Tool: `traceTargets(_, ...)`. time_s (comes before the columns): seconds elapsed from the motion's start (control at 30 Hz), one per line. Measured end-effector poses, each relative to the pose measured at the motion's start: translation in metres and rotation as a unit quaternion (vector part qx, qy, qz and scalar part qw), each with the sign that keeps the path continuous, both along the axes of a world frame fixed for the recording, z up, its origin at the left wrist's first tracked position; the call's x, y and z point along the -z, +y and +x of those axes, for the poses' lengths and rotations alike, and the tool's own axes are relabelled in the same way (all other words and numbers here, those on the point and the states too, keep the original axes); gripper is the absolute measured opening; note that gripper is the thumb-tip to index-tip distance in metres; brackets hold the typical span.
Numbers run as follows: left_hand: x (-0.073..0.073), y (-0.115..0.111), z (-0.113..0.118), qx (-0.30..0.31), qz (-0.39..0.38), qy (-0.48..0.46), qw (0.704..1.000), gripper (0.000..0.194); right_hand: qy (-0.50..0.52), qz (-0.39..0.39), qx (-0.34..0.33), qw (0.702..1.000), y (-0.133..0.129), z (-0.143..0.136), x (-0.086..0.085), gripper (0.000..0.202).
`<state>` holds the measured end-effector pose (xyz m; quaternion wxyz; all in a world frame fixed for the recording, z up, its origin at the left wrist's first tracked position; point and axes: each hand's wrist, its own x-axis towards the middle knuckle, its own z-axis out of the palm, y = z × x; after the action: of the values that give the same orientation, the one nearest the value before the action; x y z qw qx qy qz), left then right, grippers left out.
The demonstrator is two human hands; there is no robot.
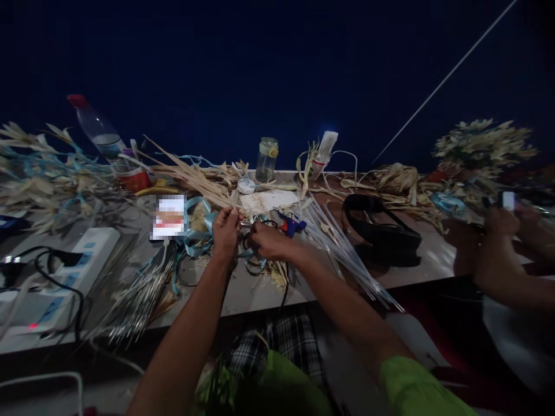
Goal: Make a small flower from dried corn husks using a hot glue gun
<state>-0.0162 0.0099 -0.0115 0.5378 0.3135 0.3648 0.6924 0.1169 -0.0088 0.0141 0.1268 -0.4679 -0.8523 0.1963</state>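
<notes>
A pale strip [235, 200] is standing upright over the surface [264, 289], its lower end being pinched between closed fingertips of the left hand [226, 226]. The right hand [267, 239], fingers curled nearly shut, is gripping a small shiny tool [246, 223], too blurred to name. Just right, a blue glue gun [293, 225] is lying near clear rods [353, 254]; blue ribbon [203, 222] is looping at left, and a lidded bottle [266, 160] is standing on the far side.
</notes>
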Motion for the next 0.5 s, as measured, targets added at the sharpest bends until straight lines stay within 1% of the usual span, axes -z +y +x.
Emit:
traceTargets(0.03,-0.001,-0.001,0.0,-0.002,-0.003,0.002,1.0,0.025,0.005,0.007,-0.023,1.0,0.001,0.0,0.0,0.021)
traceTargets(0.1,-0.004,-0.001,0.0,-0.007,-0.005,0.003,1.0,0.026,0.055,0.001,-0.072,0.996,0.006,0.002,-0.001,0.019)
traceTargets(0.17,-0.005,-0.002,-0.001,-0.012,-0.006,-0.001,1.0,0.026,0.13,-0.016,-0.071,0.989,0.014,0.006,-0.004,0.012)
traceTargets(0.23,-0.005,-0.002,-0.002,-0.021,-0.002,-0.002,1.0,0.025,0.216,-0.076,-0.048,0.972,0.023,0.013,-0.007,0.006)
traceTargets(0.27,-0.005,-0.002,-0.002,-0.028,0.002,-0.002,1.0,0.024,0.27,-0.118,-0.022,0.955,0.026,0.017,-0.008,0.01)
traceTargets(0.3,-0.005,-0.002,-0.002,-0.035,0.005,-0.001,0.999,0.023,0.333,-0.16,0.01,0.929,0.028,0.022,-0.009,0.014)
traceTargets(0.37,-0.005,-0.002,-0.002,-0.047,0.006,-0.001,0.999,0.022,0.468,-0.228,0.074,0.851,0.031,0.03,-0.011,0.02)
traceTargets(0.4,-0.005,-0.001,-0.002,-0.048,0.004,-0.001,0.999,0.022,0.517,-0.243,0.091,0.816,0.031,0.034,-0.012,0.022)
traceTargets(0.43,-0.005,-0.001,-0.001,-0.049,0.002,-0.001,0.999,0.021,0.552,-0.251,0.101,0.789,0.031,0.036,-0.012,0.023)
traceTargets(0.47,-0.005,-0.001,-0.001,-0.048,0.003,0.0,0.999,0.021,0.574,-0.256,0.107,0.771,0.031,0.038,-0.013,0.024)
traceTargets(0.5,-0.004,-0.001,-0.001,-0.046,0.006,0.002,0.999,0.02,0.584,-0.26,0.11,0.761,0.031,0.039,-0.014,0.024)
